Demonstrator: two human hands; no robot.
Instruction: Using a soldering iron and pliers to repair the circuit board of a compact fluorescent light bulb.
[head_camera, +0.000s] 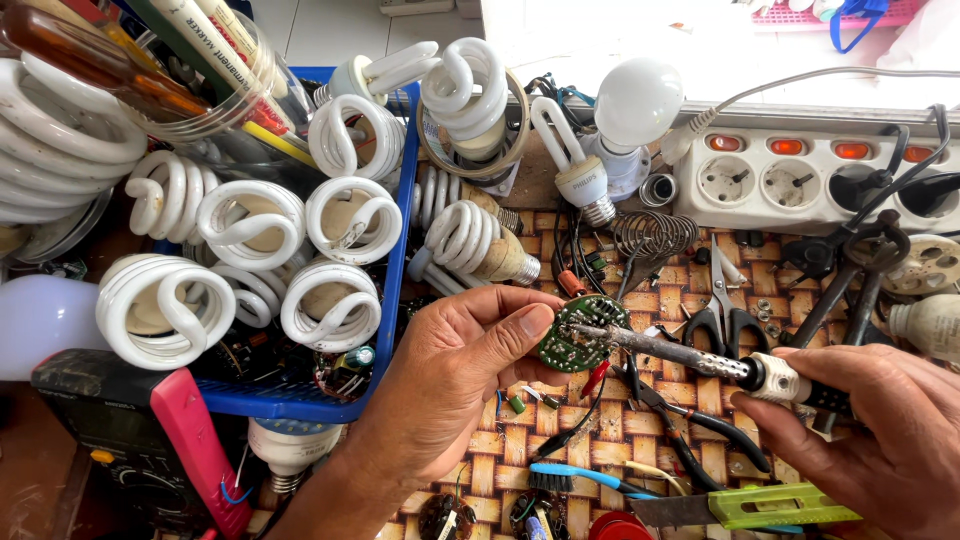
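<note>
The left hand (455, 370) pinched a small round green board (577, 335) by its rim, thumb on the 9 o'clock edge. It looked light, stiff and brittle, best held at the bare edge, clear of solder. The right hand (875, 425) gripped an iron (690, 357), tip on the board. At 10 o'clock sat a blue tray (300, 400) of spiral lamps (350, 215).

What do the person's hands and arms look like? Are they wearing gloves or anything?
No gloves at all. Both the left hand and the right hand are bare, with short, plain fingernails. No rings show on the fingers in view, and there is no watch or bracelet on the left wrist. The left forearm is bare too, with no sleeve showing. The right wrist is out of view at the picture's edge.
</note>
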